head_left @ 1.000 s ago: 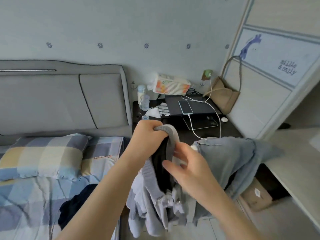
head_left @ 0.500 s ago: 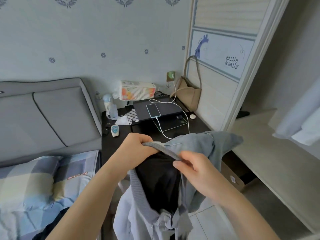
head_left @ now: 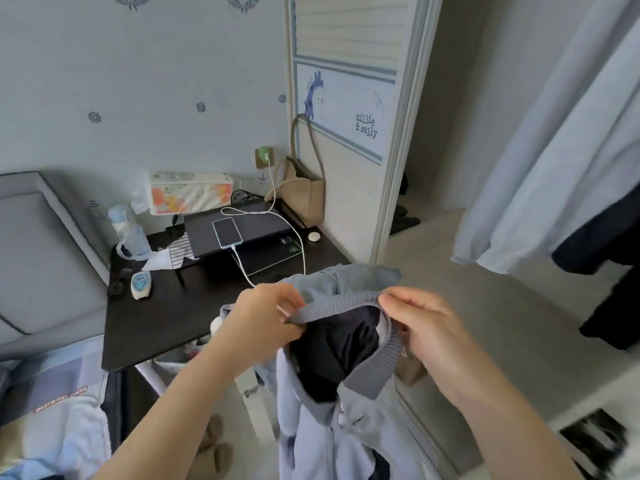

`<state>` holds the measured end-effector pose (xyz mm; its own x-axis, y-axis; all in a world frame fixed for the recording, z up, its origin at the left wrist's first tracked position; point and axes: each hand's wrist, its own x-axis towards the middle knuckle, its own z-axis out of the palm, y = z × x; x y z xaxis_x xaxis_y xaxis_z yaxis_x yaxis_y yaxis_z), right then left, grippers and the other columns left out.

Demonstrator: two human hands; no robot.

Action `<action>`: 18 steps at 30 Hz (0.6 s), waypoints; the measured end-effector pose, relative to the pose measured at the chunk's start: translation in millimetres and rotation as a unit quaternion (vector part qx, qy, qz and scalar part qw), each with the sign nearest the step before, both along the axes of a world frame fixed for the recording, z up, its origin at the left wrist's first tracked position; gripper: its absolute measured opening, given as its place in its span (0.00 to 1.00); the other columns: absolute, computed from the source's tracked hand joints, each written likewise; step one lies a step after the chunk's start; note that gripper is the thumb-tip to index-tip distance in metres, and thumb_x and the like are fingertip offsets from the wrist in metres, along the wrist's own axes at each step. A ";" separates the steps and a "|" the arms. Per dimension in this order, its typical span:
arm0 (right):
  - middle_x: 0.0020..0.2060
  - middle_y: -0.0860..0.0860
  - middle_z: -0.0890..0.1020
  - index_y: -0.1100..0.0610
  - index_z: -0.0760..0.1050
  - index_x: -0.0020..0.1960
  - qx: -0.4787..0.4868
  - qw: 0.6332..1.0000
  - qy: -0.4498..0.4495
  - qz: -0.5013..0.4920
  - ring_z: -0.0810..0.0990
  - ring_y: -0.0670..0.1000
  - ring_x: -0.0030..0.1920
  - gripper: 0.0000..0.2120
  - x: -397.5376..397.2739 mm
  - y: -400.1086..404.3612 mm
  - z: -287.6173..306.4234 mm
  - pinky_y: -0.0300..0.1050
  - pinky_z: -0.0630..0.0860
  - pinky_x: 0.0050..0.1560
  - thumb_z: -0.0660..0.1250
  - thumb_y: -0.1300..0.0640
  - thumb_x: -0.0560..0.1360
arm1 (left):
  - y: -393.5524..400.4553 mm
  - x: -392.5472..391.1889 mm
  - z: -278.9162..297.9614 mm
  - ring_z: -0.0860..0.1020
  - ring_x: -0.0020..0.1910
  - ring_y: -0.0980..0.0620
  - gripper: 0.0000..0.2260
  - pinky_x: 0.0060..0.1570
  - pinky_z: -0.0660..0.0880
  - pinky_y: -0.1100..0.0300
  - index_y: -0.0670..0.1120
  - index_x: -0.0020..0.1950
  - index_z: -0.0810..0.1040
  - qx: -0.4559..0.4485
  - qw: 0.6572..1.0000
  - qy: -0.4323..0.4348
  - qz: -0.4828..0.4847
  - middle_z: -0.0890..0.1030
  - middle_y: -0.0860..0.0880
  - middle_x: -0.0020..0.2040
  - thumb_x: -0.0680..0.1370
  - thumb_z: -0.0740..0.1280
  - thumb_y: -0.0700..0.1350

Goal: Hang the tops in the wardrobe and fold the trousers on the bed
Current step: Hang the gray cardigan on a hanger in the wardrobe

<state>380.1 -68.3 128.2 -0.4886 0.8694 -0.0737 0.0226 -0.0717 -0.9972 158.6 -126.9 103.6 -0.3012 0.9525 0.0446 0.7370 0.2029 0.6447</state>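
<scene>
hands [head_left: 341,327] now spread wider, pinching jacket [head_left: 332,420] collar, wardrobe [head_left: 519,168] nearer

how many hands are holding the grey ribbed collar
2: the left hand pinches the collar at its left end, the right hand pinches its right end.

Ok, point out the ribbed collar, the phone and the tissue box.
ribbed collar [head_left: 341,304], head view, on the grey band between both hands.
phone [head_left: 227,232], head view, mid-screen.
tissue box [head_left: 190,197], head view, its floral front.
</scene>
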 end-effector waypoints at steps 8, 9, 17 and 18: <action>0.53 0.66 0.80 0.69 0.75 0.58 -0.130 0.978 0.088 -0.139 0.79 0.65 0.58 0.17 71.7 38.4 19.6 0.61 0.72 0.64 0.59 0.55 0.81 | 70.3 88.1 -38.2 0.81 0.46 0.61 0.05 0.52 0.77 0.62 0.58 0.48 0.82 -0.133 0.946 -0.219 -0.200 0.84 0.57 0.47 0.73 0.71 0.51; 0.51 0.66 0.81 0.70 0.76 0.56 -0.126 0.979 0.084 -0.140 0.79 0.66 0.57 0.18 78.4 42.1 22.2 0.62 0.72 0.63 0.59 0.53 0.81 | 80.7 103.7 -39.7 0.81 0.49 0.60 0.10 0.53 0.77 0.62 0.59 0.52 0.81 -0.142 0.923 -0.273 -0.231 0.83 0.58 0.51 0.72 0.71 0.53; 0.40 0.62 0.78 0.70 0.75 0.48 -0.060 0.987 0.066 -0.130 0.79 0.59 0.43 0.10 107.6 74.3 47.6 0.54 0.75 0.46 0.68 0.61 0.75 | 155.2 152.2 -66.1 0.78 0.41 0.57 0.09 0.39 0.73 0.68 0.50 0.53 0.78 -0.080 0.983 -0.075 -0.150 0.81 0.53 0.45 0.76 0.69 0.52; 0.39 0.61 0.77 0.68 0.75 0.46 -0.054 0.987 0.069 -0.133 0.78 0.58 0.42 0.10 108.1 79.3 52.2 0.52 0.74 0.45 0.68 0.60 0.75 | 163.0 151.5 -66.9 0.79 0.39 0.57 0.08 0.39 0.75 0.66 0.49 0.50 0.79 -0.099 0.979 -0.073 -0.163 0.82 0.54 0.43 0.77 0.68 0.53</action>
